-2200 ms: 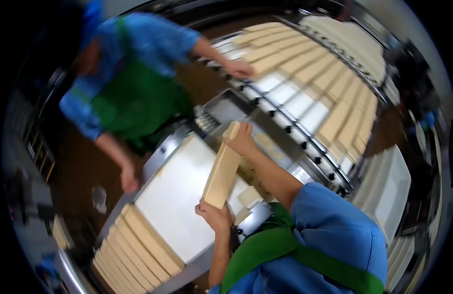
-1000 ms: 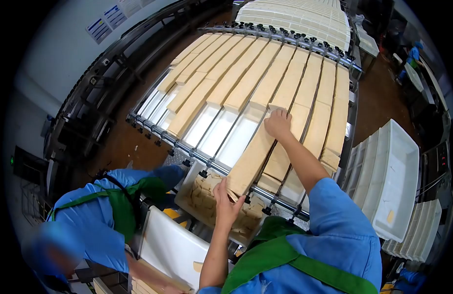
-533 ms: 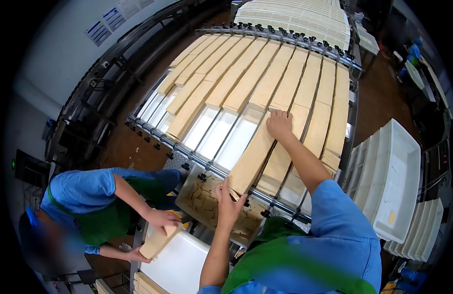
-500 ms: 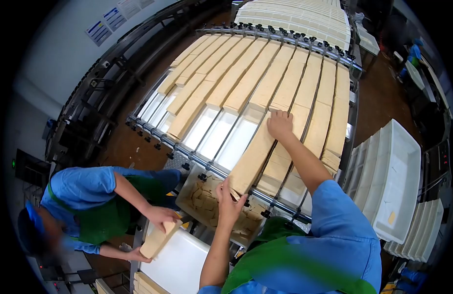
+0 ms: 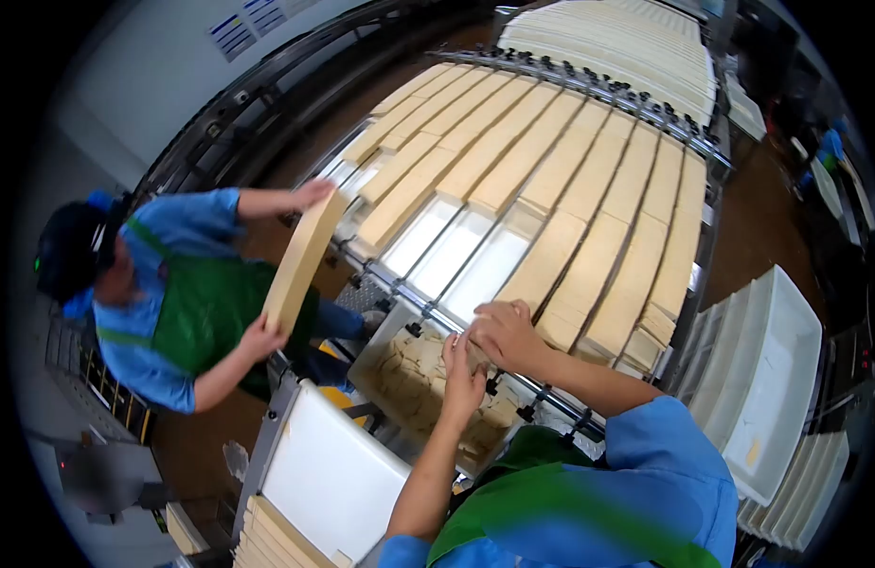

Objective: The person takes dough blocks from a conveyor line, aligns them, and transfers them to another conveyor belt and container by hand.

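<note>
Long, pale-yellow, flat-topped block (image 5: 545, 265), near end now covered by bent-fingered right hand (image 5: 509, 335), left hand (image 5: 463, 382) held alongside, grasps cannot be told.

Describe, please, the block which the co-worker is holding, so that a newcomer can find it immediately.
Find the wide conveyor, whose lanes carry many pale blocks. At the left of the picture stands a co-worker in blue and green, and between this person's two hands is the long held block. Its neighbours lie in the lanes; this one is gripped at both ends.
</note>
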A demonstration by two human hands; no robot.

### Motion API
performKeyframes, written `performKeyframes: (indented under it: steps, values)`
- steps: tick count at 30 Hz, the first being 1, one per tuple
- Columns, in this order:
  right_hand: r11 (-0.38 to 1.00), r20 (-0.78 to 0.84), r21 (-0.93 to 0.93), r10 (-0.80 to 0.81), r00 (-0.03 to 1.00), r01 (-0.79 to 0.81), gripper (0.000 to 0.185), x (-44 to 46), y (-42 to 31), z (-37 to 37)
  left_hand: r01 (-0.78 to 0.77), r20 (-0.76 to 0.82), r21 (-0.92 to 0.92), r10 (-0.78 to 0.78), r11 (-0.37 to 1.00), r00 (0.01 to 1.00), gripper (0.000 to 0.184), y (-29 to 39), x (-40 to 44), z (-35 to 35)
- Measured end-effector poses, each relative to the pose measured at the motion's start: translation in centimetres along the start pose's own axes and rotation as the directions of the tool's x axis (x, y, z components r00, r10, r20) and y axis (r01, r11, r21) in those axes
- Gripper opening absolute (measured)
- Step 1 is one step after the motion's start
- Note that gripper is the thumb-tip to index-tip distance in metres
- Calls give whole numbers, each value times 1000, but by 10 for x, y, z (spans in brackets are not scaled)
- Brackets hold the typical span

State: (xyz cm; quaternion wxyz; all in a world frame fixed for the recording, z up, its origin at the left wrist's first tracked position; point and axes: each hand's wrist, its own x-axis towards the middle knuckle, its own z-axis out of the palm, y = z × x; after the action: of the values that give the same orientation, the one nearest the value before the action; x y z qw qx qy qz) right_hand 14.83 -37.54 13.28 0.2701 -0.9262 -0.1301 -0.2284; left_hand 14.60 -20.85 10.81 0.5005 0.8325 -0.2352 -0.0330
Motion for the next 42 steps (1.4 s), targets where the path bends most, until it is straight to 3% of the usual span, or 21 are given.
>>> performKeyframes:
  steps: [2,4,9,11,14,17,19,20,21,22,25,27,29,31,33,35,36,37,39,40,42]
  values:
    - [987,113,-8,-159,981,161,27,-2,-9,6,33,-104,2,-33,999,994,63,-2,-16,-9]
    - [983,217,-151,-69,974,103,25,-5,-3,14,80,-221,25,-72,997,973,63,-6,-33,-19]
    - [976,178,-157,-122,976,151,19,-2,-6,19,184,-312,27,-166,983,935,70,-43,-87,-27]
    - [967,136,-158,-181,974,202,17,0,-7,20,319,-297,-106,-337,942,893,73,-41,-108,-39]
    - [968,125,-198,-129,984,152,26,-1,-15,14,389,-427,-50,-372,920,825,68,-50,-139,-51]
    - [944,51,-288,-154,987,162,19,-8,0,29,408,-454,-225,-466,885,759,58,-57,-173,-68]
    - [908,21,-419,36,999,-24,17,-8,9,36,399,-521,-246,-468,883,714,53,-61,-196,-77]
    - [912,39,-411,6,999,11,17,-6,10,42,375,-547,-303,-482,876,685,51,-61,-209,-84]
    - [867,47,-486,150,988,-109,16,-6,8,47,349,-566,-360,-500,865,656,49,-60,-223,-90]
    - [796,37,-563,294,955,-223,16,-6,7,51,354,-618,-356,-503,865,604,47,-62,-236,-95]
    - [735,59,-651,298,953,-190,17,-4,2,57,425,-748,-320,-501,847,434,46,-77,-292,-117]
    - [721,131,-671,344,930,-172,19,-3,-9,52,556,-876,-142,-366,819,314,46,-93,-341,-138]
    - [706,97,-682,344,934,-190,19,-9,14,61,727,-958,-40,-232,685,167,53,-115,-398,-157]
    - [704,65,-697,254,965,-138,20,-10,5,74,911,-934,-213,-349,354,-82,63,-132,-455,-178]
    - [864,132,-497,-22,991,85,20,-13,-13,91,918,-896,-362,-332,160,-296,74,-137,-498,-198]
    - [916,171,-368,-103,980,160,14,-14,-87,118,896,-856,-422,-384,135,-345,78,-143,-531,-214]
    - [919,172,-285,-232,957,274,13,-14,-101,141,876,-820,-468,-426,113,-383,82,-147,-540,-222]
    - [936,217,-183,-261,941,302,12,-16,-123,166,874,-817,-471,-432,116,-383,82,-151,-545,-228]
    - [946,305,32,-316,898,322,11,-19,-170,214,858,-782,-437,-585,269,-215,86,-154,-552,-239]
    - [935,348,85,-352,869,345,11,-21,-206,231,758,-766,-514,-612,402,-194,87,-149,-545,-245]
    - [900,330,240,-427,842,363,11,-27,-272,268,772,-769,-494,-615,400,-173,88,-154,-533,-250]
